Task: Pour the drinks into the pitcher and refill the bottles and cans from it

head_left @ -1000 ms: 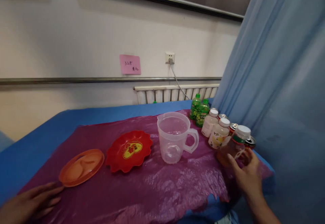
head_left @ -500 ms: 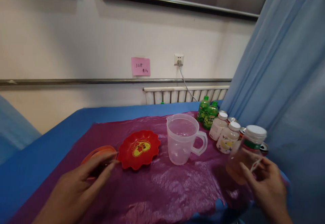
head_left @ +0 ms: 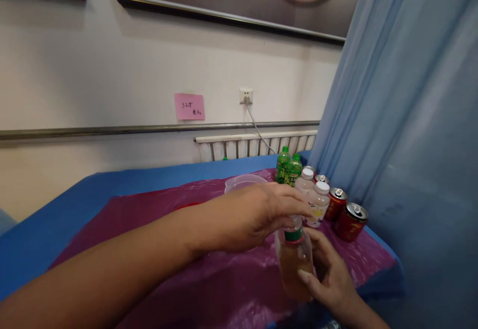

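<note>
My right hand (head_left: 330,272) grips a clear plastic bottle (head_left: 295,269) with a green neck band and pale brown liquid inside, held upright above the purple sheet. Over the bottle's top lies my left hand (head_left: 269,214), its fingers curled round the cap, which they mostly hide. My left forearm crosses in front of a clear plastic jug (head_left: 244,180), so only its rim shows. Of a red dish (head_left: 188,205), just a sliver of edge appears above the forearm.
Behind the held bottle stand two green bottles (head_left: 289,169), two white-capped bottles (head_left: 318,204) and several red cans (head_left: 351,222). A purple plastic sheet (head_left: 100,229) covers the blue table (head_left: 123,175). A blue curtain (head_left: 392,120) hangs at the right.
My left hand has moved right, from beside the orange dish to the bottle's cap. My right hand has brought the bottle leftward, nearer the middle. The view has shifted right.
</note>
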`<state>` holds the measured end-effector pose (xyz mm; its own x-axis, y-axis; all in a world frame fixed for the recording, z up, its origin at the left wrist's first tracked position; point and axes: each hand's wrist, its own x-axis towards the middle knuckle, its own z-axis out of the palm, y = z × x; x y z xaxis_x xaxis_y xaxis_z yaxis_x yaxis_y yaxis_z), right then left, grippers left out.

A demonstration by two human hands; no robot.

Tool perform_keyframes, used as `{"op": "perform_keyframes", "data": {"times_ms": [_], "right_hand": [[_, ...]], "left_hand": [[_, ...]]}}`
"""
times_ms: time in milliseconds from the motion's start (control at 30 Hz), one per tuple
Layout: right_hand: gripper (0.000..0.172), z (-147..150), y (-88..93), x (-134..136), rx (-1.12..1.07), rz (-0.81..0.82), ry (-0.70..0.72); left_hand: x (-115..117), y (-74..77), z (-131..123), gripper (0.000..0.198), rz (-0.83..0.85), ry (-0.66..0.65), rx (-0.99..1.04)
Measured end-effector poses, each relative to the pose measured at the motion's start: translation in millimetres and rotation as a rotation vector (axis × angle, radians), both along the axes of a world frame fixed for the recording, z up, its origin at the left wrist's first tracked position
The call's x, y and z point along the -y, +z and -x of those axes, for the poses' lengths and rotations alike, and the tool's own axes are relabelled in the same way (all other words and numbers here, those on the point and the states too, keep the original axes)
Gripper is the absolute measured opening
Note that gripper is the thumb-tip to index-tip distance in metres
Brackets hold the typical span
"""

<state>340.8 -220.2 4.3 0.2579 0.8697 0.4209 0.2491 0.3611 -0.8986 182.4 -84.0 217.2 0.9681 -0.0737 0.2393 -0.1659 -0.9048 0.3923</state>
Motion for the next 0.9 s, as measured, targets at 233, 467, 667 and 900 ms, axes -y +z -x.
{"op": "perform_keyframes", "data": {"times_ms": [233,467,667,900], "right_hand": [[0.055,6.4,-17.3,-4.9,0.109,-0.019,-0.258],[0.058,-25.8,3.5,-1.9,0.386,0.011,-0.429],[0.045,-61.9,69.9,-17.8,0.745,0.027,-0.407],[0.045,-84.5,109.1,-48.2,1.182,0.11,-0.381]], "left_hand": [[-6.6,-21.9,-6.2,0.027,-0.224,0.377,0.148],[-9.8,-23.3,37.1,0.034,0.202,0.726,0.422],[-7.8,-97.1,111.9,0.044,0.67,1.092,0.426],[-6.4,-189.4,168.1,0.067,0.847,1.323,0.356]]}}
